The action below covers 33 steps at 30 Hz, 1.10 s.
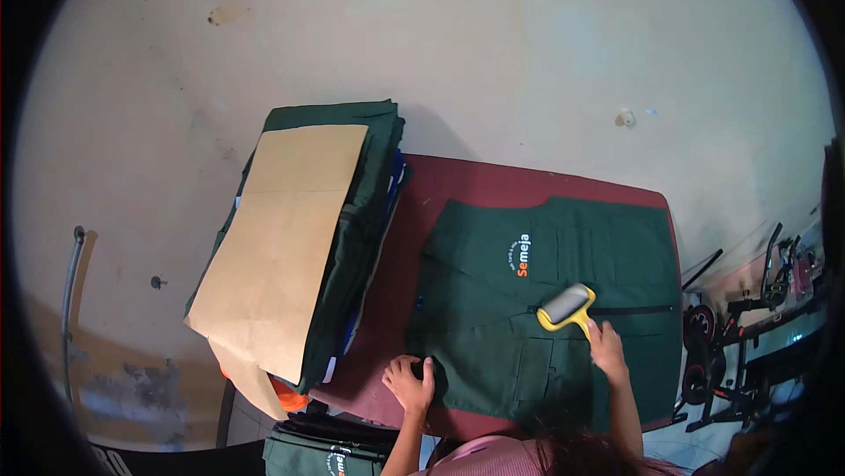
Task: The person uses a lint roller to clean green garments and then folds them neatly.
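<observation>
A dark green vest (pixel 482 304) lies spread flat, with a zip, flapped pockets and printed lettering on the chest. My right hand (pixel 606 347) grips the yellow handle of a lint roller (pixel 566 304). Its grey cylinder rests on the vest beside the black zip's upper end. At the vest's near left corner is my left hand (pixel 408 383), with dark cloth between the thumb and fingers. The fingertips there are partly hidden.
The vest lies on a dark red padded table (pixel 436 179) against a pale wall (pixel 422 47). On the left stands a tall stack of folded green garments (pixel 330 113), topped by brown paper (pixel 284 238). More folded garments (pixel 304 453) sit below. Exercise equipment (pixel 709 350) stands right.
</observation>
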Available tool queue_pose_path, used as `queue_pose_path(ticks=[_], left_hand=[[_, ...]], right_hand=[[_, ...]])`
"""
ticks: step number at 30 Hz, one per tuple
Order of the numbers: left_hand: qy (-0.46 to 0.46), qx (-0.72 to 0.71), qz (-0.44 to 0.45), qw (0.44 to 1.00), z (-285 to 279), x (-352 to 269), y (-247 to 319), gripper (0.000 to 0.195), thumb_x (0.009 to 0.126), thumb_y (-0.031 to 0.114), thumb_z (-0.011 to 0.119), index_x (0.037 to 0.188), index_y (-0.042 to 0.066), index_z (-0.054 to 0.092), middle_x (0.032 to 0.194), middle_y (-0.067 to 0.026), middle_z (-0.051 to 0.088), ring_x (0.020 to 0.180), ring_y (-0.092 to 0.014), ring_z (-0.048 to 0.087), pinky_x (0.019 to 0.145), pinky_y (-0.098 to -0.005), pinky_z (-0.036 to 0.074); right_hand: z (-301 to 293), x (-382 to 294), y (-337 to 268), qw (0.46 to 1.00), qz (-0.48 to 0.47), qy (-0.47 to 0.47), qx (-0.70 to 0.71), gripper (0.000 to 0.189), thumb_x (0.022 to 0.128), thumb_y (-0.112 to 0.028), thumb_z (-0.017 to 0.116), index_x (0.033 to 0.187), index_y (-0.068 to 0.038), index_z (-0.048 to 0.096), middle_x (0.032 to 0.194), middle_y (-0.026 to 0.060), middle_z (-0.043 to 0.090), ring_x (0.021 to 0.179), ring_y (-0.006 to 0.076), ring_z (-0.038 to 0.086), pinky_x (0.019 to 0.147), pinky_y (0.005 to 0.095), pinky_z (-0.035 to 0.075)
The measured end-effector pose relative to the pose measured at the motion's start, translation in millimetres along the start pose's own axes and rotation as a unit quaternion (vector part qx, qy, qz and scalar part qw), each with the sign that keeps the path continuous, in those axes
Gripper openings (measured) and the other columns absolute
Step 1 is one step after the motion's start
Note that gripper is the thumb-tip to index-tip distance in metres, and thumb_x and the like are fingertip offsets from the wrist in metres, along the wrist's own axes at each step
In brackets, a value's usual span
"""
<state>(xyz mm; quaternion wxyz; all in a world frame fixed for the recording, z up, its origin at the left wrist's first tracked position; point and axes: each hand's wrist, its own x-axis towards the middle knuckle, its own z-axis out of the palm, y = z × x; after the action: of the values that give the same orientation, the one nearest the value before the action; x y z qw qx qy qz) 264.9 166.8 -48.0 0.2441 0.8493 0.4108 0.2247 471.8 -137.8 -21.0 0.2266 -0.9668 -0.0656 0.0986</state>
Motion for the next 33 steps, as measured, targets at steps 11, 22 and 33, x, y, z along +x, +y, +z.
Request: queue_pose_path(ticks=[11, 22, 33], left_hand=[[0.009, 0.032, 0.011, 0.999, 2, -4, -4, 0.026, 0.073, 0.033, 0.06, 0.081, 0.009, 0.056, 0.094, -0.0064, 0.052, 0.092, -0.026, 0.045, 0.084, -0.037, 0.028], [-0.068, -0.026, -0.005, 0.997, -1, -1, -7, 0.031, 0.07, 0.026, 0.062, 0.094, 0.008, 0.054, 0.102, -0.0093, 0.049, 0.101, -0.027, 0.041, 0.088, -0.039, 0.026], [-0.218, -0.116, 0.325, 0.913, 40, -59, 105, 0.061, 0.073, 0.036, 0.06, 0.117, 0.0, 0.038, 0.125, -0.0251, 0.027, 0.118, -0.044, 0.023, 0.098, -0.0546, 0.017]], right_hand=[[29, 57, -95, 0.955, 0.047, 0.04, 0.291, 0.035, 0.088, -0.018, 0.041, 0.117, -0.011, 0.023, 0.082, 0.03, 0.056, 0.081, 0.0489, 0.051, 0.069, 0.0536, 0.038], [2, 163, -112, 0.961, 0.045, 0.034, 0.271, 0.029, 0.084, -0.022, 0.049, 0.11, -0.013, 0.039, 0.073, 0.0167, 0.058, 0.054, 0.0264, 0.058, 0.039, 0.0353, 0.044], [2, -129, 54, 0.799, 0.06, -0.04, 0.598, 0.035, 0.084, -0.007, 0.048, 0.117, -0.012, 0.038, 0.073, 0.0088, 0.053, 0.049, 0.0151, 0.054, 0.042, 0.0262, 0.046]])
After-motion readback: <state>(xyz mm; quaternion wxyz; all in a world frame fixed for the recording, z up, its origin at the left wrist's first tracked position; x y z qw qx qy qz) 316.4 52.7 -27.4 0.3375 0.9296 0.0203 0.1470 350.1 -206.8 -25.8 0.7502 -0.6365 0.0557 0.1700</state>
